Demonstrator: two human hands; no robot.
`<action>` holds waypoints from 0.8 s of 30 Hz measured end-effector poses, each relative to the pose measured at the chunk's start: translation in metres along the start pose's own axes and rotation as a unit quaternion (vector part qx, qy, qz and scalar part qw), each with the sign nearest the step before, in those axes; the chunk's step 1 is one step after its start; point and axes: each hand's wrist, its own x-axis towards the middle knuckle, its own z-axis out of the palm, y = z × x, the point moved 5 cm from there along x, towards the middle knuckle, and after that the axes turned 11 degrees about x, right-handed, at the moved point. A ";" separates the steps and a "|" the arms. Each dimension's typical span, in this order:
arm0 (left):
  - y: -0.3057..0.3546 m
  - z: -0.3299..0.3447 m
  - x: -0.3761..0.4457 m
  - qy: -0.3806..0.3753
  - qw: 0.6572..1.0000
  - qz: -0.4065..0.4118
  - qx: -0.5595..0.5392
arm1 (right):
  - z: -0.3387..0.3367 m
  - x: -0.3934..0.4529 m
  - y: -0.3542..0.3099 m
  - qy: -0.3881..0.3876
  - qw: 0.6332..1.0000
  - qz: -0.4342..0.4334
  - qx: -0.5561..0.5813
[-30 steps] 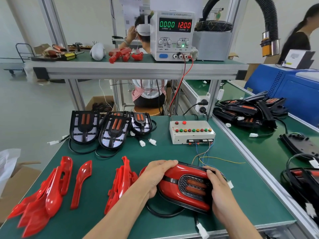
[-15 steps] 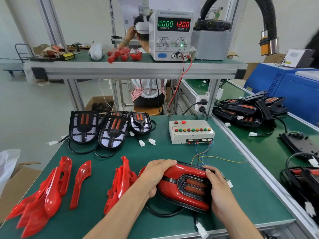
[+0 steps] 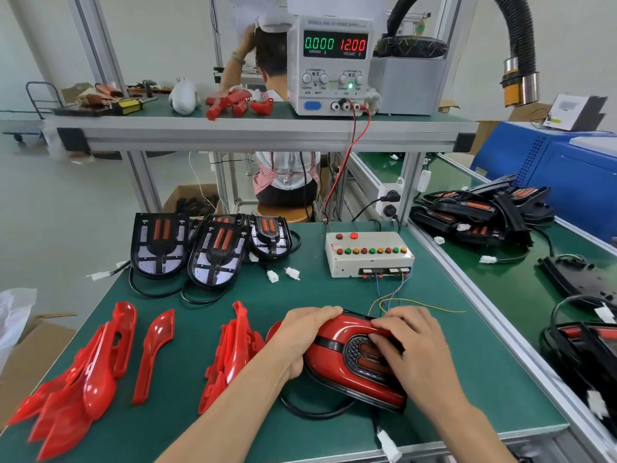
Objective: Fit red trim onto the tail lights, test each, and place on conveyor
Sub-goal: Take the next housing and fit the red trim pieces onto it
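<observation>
Three untrimmed lights [image 3: 213, 250] behind hands.

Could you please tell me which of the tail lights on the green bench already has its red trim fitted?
The tail light under both hands, at the front of the bench, wears a red cover. The three at the back remain bare black.

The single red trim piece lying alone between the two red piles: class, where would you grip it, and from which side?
Grip the single red trim piece at its narrow lower stem, coming from above. It lies flat, apart from both piles, and the stem is slimmer than the broad curved top.
</observation>
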 end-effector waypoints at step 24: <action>0.002 -0.005 -0.004 -0.037 0.988 0.140 0.057 | 0.002 -0.029 0.030 0.067 0.904 0.313 0.285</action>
